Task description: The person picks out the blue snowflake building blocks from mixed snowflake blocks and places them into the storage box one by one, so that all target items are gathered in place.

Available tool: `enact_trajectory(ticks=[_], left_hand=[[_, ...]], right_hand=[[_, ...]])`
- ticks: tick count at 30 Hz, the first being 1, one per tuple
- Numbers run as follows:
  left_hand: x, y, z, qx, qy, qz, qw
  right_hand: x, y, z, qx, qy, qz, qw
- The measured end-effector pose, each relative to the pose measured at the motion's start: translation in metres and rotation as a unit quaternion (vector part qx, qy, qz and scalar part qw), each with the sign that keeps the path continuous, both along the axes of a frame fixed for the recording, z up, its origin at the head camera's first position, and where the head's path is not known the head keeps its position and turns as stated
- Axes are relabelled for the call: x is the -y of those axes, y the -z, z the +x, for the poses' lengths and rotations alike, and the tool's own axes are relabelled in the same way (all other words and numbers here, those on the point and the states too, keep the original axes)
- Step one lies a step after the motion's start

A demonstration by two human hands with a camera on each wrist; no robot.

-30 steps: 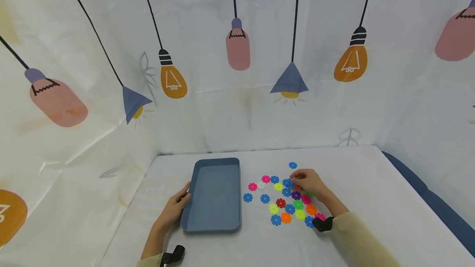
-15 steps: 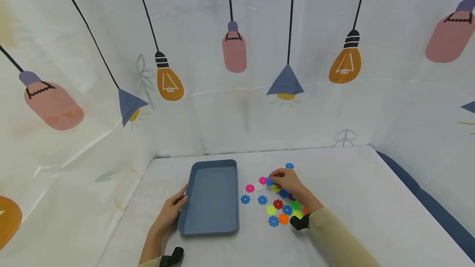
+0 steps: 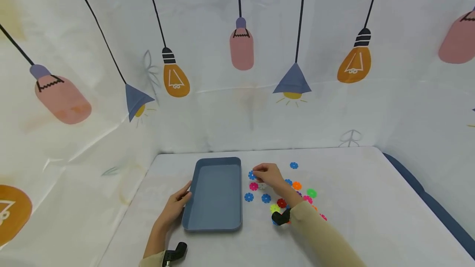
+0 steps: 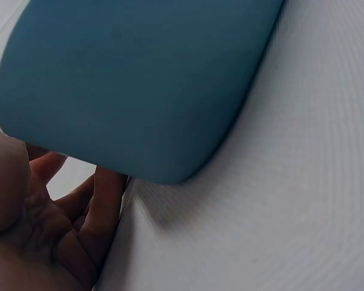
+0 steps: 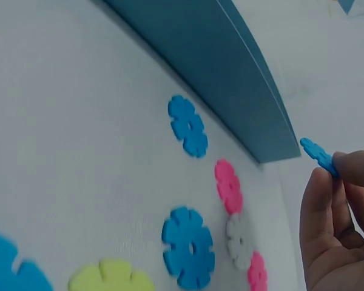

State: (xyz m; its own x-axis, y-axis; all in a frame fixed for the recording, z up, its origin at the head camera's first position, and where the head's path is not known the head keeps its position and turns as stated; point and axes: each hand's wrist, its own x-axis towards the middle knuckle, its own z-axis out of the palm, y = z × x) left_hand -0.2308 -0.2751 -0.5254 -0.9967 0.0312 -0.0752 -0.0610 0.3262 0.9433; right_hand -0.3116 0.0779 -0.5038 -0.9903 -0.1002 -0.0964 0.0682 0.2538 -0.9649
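Note:
My left hand (image 3: 172, 209) holds the left side of a blue-grey rectangular tray (image 3: 213, 195), its thumb at the rim. In the left wrist view, fingers (image 4: 103, 206) lie against the tray's end wall. Between the thumb and fingertips of my right hand (image 3: 271, 177) is a blue snowflake disc (image 5: 317, 154), raised just off the tray's right side. Several flower-shaped discs lie below that hand, among them a blue one (image 3: 249, 197), a pink one (image 3: 254, 186) and a whitish one (image 5: 238, 241). The right hand and forearm cover part of the pile.
Farther right lie an orange disc (image 3: 297, 186) and a green disc (image 3: 311, 193). One blue disc (image 3: 294, 165) sits apart towards the back. The white table (image 3: 356, 201) ends at a curtain (image 3: 208, 127) printed with lamps.
My right hand has moved left from the pile towards the tray, carrying the blue snowflake disc. My left hand stays at the tray's left side.

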Motion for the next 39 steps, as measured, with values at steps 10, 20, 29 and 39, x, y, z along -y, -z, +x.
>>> enact_trajectory(ticks=[10, 20, 29, 39], left_hand=[[0.005, 0.014, -0.01, -0.001, -0.005, -0.002, 1.0], [0.008, 0.013, 0.002, 0.012, 0.003, 0.008, 0.9999], [0.007, 0.015, -0.005, 0.003, -0.004, 0.004, 1.0], [0.005, 0.016, -0.007, 0.004, 0.005, -0.004, 1.0]], right_hand=[[0.022, 0.0, -0.005, -0.014, -0.007, -0.026, 1.0], [0.056, -0.001, 0.006, -0.014, -0.028, -0.056, 0.998], [0.084, -0.009, 0.001, -0.003, -0.033, -0.103, 0.994], [0.101, -0.003, -0.006, 0.007, -0.021, -0.099, 0.995]])
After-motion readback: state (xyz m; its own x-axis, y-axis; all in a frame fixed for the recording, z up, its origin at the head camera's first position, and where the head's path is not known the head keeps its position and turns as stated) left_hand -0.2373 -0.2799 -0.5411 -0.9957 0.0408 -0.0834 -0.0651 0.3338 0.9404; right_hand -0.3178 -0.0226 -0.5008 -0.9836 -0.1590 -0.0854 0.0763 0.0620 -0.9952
